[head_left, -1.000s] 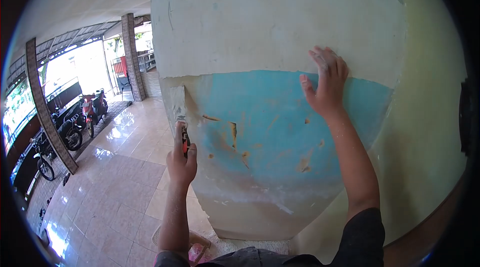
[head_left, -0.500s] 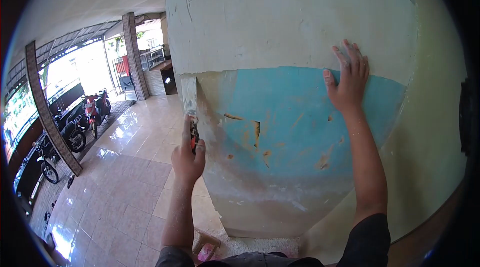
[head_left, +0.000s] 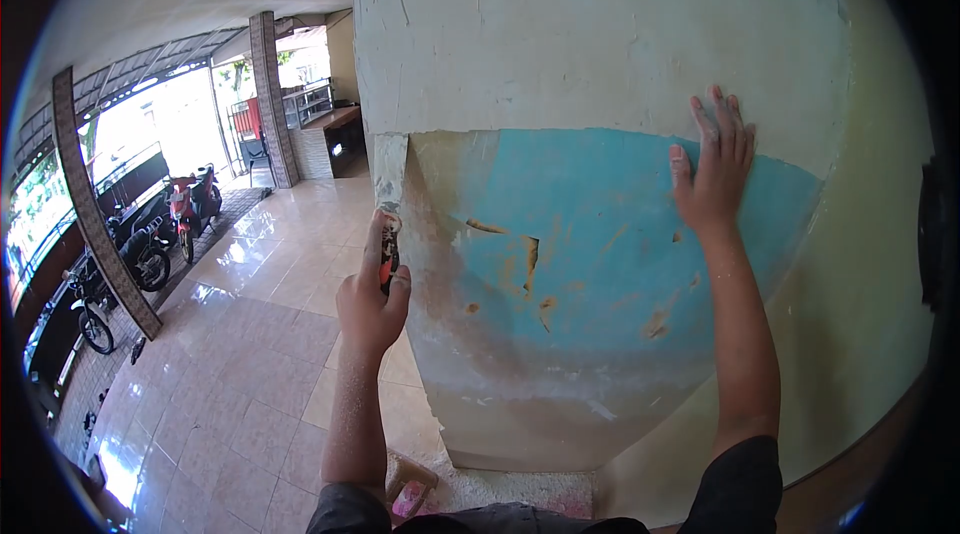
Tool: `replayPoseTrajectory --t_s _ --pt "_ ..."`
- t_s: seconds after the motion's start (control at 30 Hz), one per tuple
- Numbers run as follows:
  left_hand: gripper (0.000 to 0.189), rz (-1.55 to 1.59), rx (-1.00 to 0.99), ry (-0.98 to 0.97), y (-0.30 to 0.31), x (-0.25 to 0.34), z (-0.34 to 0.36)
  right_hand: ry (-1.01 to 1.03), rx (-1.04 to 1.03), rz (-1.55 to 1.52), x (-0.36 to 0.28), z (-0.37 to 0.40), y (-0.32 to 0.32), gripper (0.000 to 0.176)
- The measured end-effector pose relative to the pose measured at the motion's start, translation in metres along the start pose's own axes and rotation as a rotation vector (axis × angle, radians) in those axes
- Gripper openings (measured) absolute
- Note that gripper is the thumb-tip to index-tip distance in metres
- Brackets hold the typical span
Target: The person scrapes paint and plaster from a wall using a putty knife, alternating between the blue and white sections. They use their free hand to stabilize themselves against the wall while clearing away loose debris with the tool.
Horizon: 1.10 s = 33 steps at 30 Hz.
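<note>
My left hand is closed around the dark, red-marked handle of a scraper. Its flat metal blade points up and lies along the left edge of the wall, beside the upper left of a bare patch. On that wall, a turquoise area shows below the pale coating, with several brown gouges and torn spots. My right hand rests on the wall with fingers spread, across the upper border of the turquoise area. Pale dust covers the fingers and forearms.
Tiled floor stretches away on the left. Motorcycles stand beyond a tiled pillar. Below the wall, a dusty ledge holds debris and a pink item. A counter stands farther back.
The view has shifted slightly, so the wall sits farther right. My left hand still grips the scraper at the wall's edge, and my right hand stays flat against the wall.
</note>
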<state>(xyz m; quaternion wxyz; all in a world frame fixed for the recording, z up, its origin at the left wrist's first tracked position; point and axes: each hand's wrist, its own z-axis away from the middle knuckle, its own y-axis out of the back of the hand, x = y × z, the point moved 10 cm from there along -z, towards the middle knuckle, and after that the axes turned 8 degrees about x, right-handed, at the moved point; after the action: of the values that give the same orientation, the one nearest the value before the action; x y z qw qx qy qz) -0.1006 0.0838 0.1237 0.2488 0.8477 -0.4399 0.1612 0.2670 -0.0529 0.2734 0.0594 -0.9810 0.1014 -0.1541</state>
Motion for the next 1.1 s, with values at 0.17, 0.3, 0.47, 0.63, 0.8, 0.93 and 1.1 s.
replayPoseTrajectory --t_s 0.17,0.3,0.47,0.63,0.8,0.93,1.1 --pt "0.074 0.029 -0.026 0.06 0.001 0.005 0.003 0.02 0.008 -0.001 0.001 0.003 0.0 0.051" --pt "0.074 -0.001 -0.03 0.052 0.002 -0.004 0.001 0.015 0.005 0.009 0.002 0.004 0.0 0.051" --pt "0.076 0.033 0.046 0.003 0.009 -0.004 -0.002 0.013 0.003 0.013 -0.001 0.005 -0.002 0.051" --pt "0.076 0.016 0.043 -0.007 0.007 -0.006 -0.001 0.023 0.012 0.003 0.0 0.006 -0.001 0.05" --pt "0.076 -0.026 0.032 0.0 0.005 -0.012 -0.002 0.019 0.014 0.002 0.0 0.007 -0.001 0.05" --pt "0.076 0.001 0.035 -0.002 0.005 -0.005 0.003 0.016 0.011 0.003 -0.001 0.005 0.001 0.05" --pt "0.076 0.007 0.008 0.014 0.005 0.0 -0.001 0.008 0.003 0.005 -0.001 0.004 0.003 0.05"
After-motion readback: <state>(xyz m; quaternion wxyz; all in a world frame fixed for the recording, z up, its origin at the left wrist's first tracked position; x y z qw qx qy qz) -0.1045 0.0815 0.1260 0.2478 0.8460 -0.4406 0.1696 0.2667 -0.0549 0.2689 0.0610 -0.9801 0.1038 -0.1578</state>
